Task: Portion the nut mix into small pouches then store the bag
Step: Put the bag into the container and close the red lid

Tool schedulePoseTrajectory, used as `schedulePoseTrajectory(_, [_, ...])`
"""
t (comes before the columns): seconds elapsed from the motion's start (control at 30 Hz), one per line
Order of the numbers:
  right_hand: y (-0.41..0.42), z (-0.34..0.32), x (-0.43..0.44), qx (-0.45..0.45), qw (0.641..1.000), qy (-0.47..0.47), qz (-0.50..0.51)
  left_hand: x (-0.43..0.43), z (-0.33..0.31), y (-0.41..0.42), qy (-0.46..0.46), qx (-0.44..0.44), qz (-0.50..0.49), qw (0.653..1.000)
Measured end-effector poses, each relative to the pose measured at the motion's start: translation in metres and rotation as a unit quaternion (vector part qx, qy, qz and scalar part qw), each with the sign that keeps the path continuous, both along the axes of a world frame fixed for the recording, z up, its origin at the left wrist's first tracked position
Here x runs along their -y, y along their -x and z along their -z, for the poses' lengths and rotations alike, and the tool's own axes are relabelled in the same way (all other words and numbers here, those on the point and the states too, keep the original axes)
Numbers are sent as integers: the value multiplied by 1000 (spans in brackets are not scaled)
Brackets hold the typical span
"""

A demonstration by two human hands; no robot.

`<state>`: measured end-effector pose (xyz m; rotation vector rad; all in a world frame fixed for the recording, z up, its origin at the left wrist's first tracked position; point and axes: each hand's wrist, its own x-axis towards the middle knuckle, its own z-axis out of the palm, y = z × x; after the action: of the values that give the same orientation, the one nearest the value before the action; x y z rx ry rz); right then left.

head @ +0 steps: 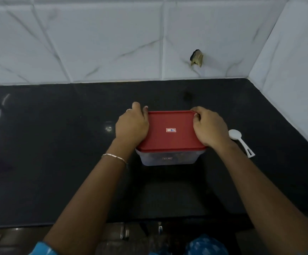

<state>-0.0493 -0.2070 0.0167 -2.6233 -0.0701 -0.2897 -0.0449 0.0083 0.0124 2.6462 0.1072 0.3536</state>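
Counter (57, 144): left grip (132, 124), right grip (210, 126) around lid (169, 139)

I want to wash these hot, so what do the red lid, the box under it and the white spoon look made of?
The red lid looks like opaque plastic, smooth and matte, with a thin moulded rim. The box body seems translucent, frosted plastic: dark contents show dimly through. The white spoon is probably glossy plastic; its handle end has a moulded cut-out.
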Motion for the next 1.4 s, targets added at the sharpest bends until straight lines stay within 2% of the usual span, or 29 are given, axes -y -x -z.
schedulePoseTrajectory(0.1, [-10,-5,-3,-12,999,37,-9,10,-6,-10,-112,-2,19,994])
schedulePoseTrajectory(0.23, [-26,-10,-18,-27,991,124,-37,23,-6,-22,-184,-14,109,977])
schedulePoseTrajectory(0.37, [-40,-13,-25,-81,986,129,-68,23,-9,-39,-166,-72,146,973])
schedulePoseTrajectory(0.5, [-43,-8,-23,-87,986,120,-74,21,-9,-56,-111,-158,137,972])
schedulePoseTrajectory(0.73, [-47,-4,-22,-71,984,139,-79,23,-6,-59,-135,-139,132,972])
schedulePoseTrajectory(0.87, [-43,-6,-29,15,979,182,-91,37,-10,-50,-216,-52,144,964])
schedulePoseTrajectory(0.93, [-41,-10,-36,35,972,204,-108,42,-9,-51,-218,-64,163,960])
schedulePoseTrajectory(1.03, [-44,-14,-39,18,967,213,-141,42,-4,-59,-203,-101,180,957])
schedulePoseTrajectory(1.13, [-49,-13,-37,-6,971,198,-135,40,-3,-64,-184,-112,170,962])
schedulePoseTrajectory(1.27, [-51,-8,-37,33,979,166,-112,42,-6,-58,-137,-98,155,973])
schedulePoseTrajectory(1.4, [-31,-14,-18,146,987,-11,-66,35,-24,-30,-161,-22,148,975])
